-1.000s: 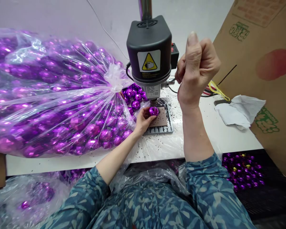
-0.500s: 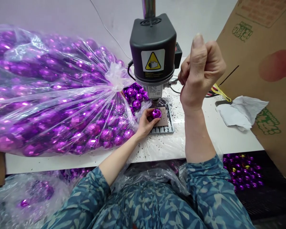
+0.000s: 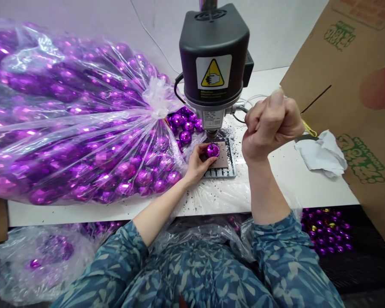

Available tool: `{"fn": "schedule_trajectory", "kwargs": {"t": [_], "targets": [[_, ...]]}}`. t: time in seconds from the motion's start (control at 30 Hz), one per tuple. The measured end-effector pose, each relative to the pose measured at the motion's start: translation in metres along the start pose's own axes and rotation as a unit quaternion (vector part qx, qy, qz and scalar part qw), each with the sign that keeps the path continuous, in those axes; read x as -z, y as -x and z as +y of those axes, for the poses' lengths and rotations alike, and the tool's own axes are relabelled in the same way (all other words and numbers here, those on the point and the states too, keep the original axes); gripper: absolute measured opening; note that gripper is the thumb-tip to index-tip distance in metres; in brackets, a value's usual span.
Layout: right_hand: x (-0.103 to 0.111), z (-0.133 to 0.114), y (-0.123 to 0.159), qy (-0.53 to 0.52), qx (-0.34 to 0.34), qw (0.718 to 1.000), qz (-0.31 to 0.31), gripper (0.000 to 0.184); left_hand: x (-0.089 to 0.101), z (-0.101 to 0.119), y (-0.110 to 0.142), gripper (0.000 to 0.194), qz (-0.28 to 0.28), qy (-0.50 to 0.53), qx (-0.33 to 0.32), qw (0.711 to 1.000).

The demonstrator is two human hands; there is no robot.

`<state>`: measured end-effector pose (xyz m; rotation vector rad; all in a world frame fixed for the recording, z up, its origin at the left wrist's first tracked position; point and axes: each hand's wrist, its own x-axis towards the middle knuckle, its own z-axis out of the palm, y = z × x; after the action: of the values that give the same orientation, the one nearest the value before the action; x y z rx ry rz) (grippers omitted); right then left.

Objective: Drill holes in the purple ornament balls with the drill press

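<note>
Near the middle of the frame, the left hand [image 3: 197, 163] had its grip closed on a shiny purple ball [image 3: 212, 150], pinched between thumb and fingers. The ball was over a small flat board [image 3: 223, 159] on the slotted metal base [image 3: 231, 172], just below the drill chuck [image 3: 211, 134] of a black-topped machine [image 3: 214, 47] at upper centre. Right of the machine, the right hand [image 3: 272, 126] made a fist, its grip closed around a lever [image 3: 242, 107] mostly hidden by the fingers. A clear bag [image 3: 93, 128] full of purple balls filled the left side, lying on the white tabletop [image 3: 324, 194], with loose balls [image 3: 185, 137] beside its knot. Crumpled white paper [image 3: 322, 155] lay at right, near a large cardboard box [image 3: 349, 85]. Dark specks were scattered around the base.
</note>
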<state>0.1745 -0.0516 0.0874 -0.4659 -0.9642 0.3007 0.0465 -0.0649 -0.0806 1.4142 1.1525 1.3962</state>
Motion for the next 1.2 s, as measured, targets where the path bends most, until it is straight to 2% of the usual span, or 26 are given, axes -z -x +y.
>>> {"fn": "schedule_trajectory", "kwargs": {"t": [0.2, 0.43, 0.67, 0.8, 0.87, 0.93, 1.03, 1.1, 1.13, 1.2], "targets": [[0.005, 0.011, 0.007, -0.027, 0.032, 0.999, 0.007, 0.064, 0.001, 0.001, 0.000, 0.052, -0.005, -0.002, -0.008, 1.000], [0.015, 0.035, 0.009, -0.042, 0.177, 0.983, -0.021, 0.055, 0.002, -0.010, -0.002, 0.055, -0.016, -0.003, -0.031, 0.999], [0.017, 0.042, 0.016, -0.059, 0.212, 0.975, -0.019, 0.052, 0.002, -0.010, 0.000, 0.054, -0.007, -0.011, -0.032, 0.999], [0.013, 0.034, 0.012, -0.035, 0.190, 0.981, -0.003, 0.057, 0.002, -0.008, -0.001, 0.053, -0.007, -0.010, -0.030, 0.999], [0.004, 0.024, -0.001, -0.002, 0.146, 0.989, 0.001, 0.058, 0.001, -0.005, -0.004, 0.052, -0.005, -0.013, -0.033, 0.999], [-0.009, 0.013, -0.019, 0.061, 0.051, 0.997, -0.021, 0.060, 0.000, 0.001, -0.003, 0.050, 0.009, -0.034, -0.036, 0.999], [-0.026, 0.006, -0.042, 0.026, 0.017, 0.997, -0.063, 0.055, 0.004, 0.016, 0.016, 0.047, 0.055, -0.098, -0.065, 0.992], [-0.031, 0.009, -0.050, 0.003, 0.015, 0.998, -0.053, 0.048, 0.013, 0.026, 0.047, 0.046, 0.044, -0.144, -0.130, 0.980], [-0.031, 0.012, -0.051, 0.004, 0.015, 0.999, -0.050, 0.047, 0.020, 0.030, 0.068, 0.046, 0.006, -0.159, -0.169, 0.973], [-0.030, 0.016, -0.051, -0.008, 0.014, 0.999, -0.051, 0.045, 0.036, 0.033, 0.114, 0.042, -0.137, -0.175, -0.218, 0.950]]}}
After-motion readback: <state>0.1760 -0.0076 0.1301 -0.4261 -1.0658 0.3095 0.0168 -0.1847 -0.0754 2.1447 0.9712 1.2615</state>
